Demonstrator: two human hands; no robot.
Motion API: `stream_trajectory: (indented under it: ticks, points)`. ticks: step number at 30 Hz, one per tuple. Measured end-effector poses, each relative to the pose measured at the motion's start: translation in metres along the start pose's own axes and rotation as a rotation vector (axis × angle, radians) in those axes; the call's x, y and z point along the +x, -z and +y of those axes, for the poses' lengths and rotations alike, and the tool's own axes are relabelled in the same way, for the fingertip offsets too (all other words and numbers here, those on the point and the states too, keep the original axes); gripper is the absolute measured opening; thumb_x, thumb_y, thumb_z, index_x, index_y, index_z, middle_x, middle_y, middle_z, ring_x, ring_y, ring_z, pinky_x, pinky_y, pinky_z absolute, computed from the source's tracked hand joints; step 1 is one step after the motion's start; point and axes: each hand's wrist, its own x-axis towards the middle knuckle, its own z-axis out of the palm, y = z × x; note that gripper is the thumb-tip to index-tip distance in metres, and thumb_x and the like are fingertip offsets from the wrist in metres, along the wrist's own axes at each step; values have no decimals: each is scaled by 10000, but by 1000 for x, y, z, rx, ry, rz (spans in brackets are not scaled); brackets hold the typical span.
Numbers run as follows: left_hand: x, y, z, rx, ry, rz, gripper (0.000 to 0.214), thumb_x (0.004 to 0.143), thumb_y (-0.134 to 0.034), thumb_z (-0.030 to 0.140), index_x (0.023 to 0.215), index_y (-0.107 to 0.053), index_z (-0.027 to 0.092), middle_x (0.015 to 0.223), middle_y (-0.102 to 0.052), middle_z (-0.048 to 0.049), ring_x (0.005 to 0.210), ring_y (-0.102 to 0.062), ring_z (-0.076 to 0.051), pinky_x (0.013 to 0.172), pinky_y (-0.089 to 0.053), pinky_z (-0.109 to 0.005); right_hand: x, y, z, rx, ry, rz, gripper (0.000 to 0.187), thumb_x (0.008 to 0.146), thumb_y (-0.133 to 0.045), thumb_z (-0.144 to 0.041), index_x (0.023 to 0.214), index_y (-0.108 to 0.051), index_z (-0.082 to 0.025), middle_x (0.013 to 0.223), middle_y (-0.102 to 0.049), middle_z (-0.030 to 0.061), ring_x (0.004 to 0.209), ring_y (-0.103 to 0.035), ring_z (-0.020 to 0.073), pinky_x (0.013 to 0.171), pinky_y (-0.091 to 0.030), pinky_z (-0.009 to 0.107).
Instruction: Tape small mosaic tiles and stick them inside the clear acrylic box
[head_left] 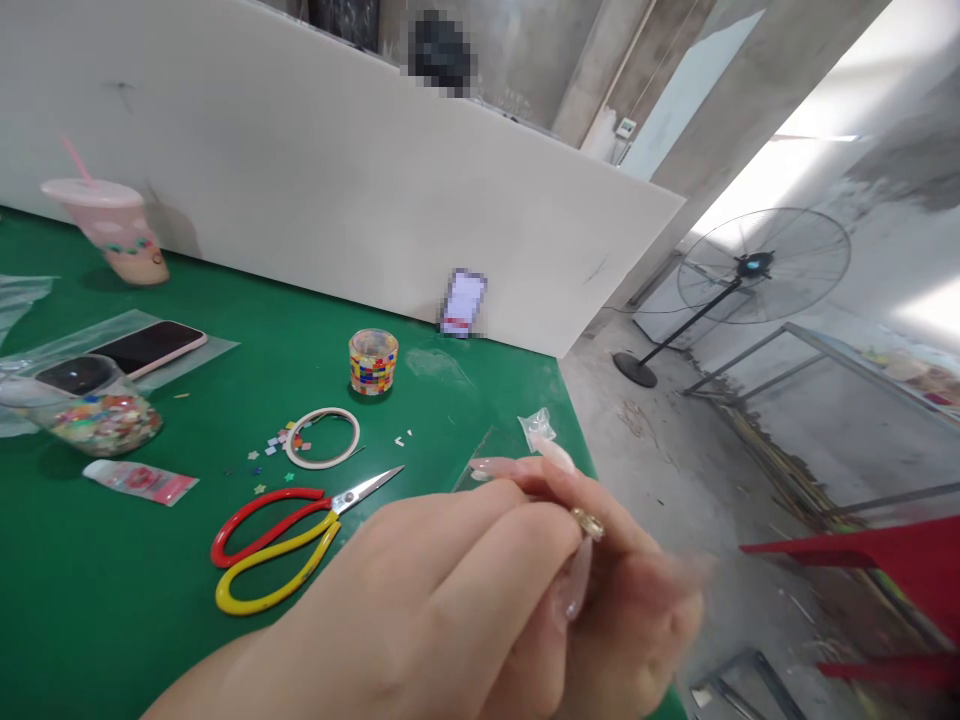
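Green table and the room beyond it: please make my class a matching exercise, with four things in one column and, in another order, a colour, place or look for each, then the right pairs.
Column one
1. Scissors
2. Fan
3. Drinking cup
4. Small round jar

Column two
A. Pink, with a straw sticking up
B. Covered around the side in little coloured squares
C. One handle red, the other yellow
D. Stands on the grey floor

Right pairs: 1-C, 2-D, 3-A, 4-B
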Motion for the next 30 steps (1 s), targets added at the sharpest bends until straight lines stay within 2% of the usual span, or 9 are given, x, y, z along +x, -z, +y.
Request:
stream_trajectory:
  ticks: [3,5,8,10,13,17,20,25,30]
  points:
    - [-1,-8,-2,24,-26,36,320,966,-359,130,729,-559,208,638,-613,31,529,-574,-111,476,-463,-226,4,-5,-6,223,-158,29,396,1086,-380,-242,1223,-751,-264,1127,-802,7,999,-782,185,878,-678,287]
    - [-2,-14,-3,45,-30,67,322,948,-365,116,704,-555,203,609,-593,33,509,-550,-103,447,-434,-217,8,-7,-10,259,-232,22,361,1085,-424,-246,1167,-775,-270,1122,-805,-15,1030,-778,162,903,-663,236]
    - [-2,-19,-3,56,-14,145,307,925,-379,89,698,-555,198,598,-590,32,504,-545,-102,448,-430,-223,15,-10,-14,299,-252,20,333,1084,-451,-286,1141,-780,-276,1133,-800,-41,1056,-774,154,886,-662,201]
    - [0,-20,-2,61,-14,171,296,923,-391,82,712,-562,199,603,-595,33,517,-565,-108,473,-454,-234,16,-12,-13,319,-248,18,322,1083,-453,-308,1166,-763,-290,1159,-790,-45,1066,-773,167,841,-685,228]
    - [3,-18,0,115,-18,80,295,969,-401,83,779,-598,193,649,-640,30,590,-642,-128,565,-526,-255,14,-14,-11,375,-264,18,364,1100,-391,-315,1222,-733,-300,1197,-778,-31,1089,-765,180,807,-704,273]
    - [0,-16,-1,149,-88,118,339,1034,-316,109,890,-613,186,674,-669,25,594,-658,-141,553,-518,-279,11,-14,-9,457,-325,76,387,1101,-388,-330,1179,-764,-280,1167,-790,-35,1099,-760,156,941,-659,270]
    - [-6,-17,-5,124,-94,61,308,1023,-326,102,887,-583,205,677,-672,31,543,-630,-128,511,-497,-269,10,-10,-7,383,-335,89,351,1089,-435,-329,1148,-781,-308,1162,-793,-34,1114,-755,173,985,-641,312]
    - [-8,-19,-7,114,-87,74,272,958,-356,21,1021,-573,172,720,-692,24,584,-650,-132,531,-513,-267,10,-3,-6,344,-311,29,388,1098,-391,-264,1209,-758,-322,1266,-754,-32,1221,-704,185,1036,-615,334]
    - [-4,-15,-3,79,-19,-27,332,996,-338,94,773,-553,215,650,-630,42,543,-613,-121,547,-523,-243,8,-5,-7,282,-328,36,366,1098,-415,-263,1212,-756,-331,1254,-759,-41,1213,-707,171,1054,-599,313]
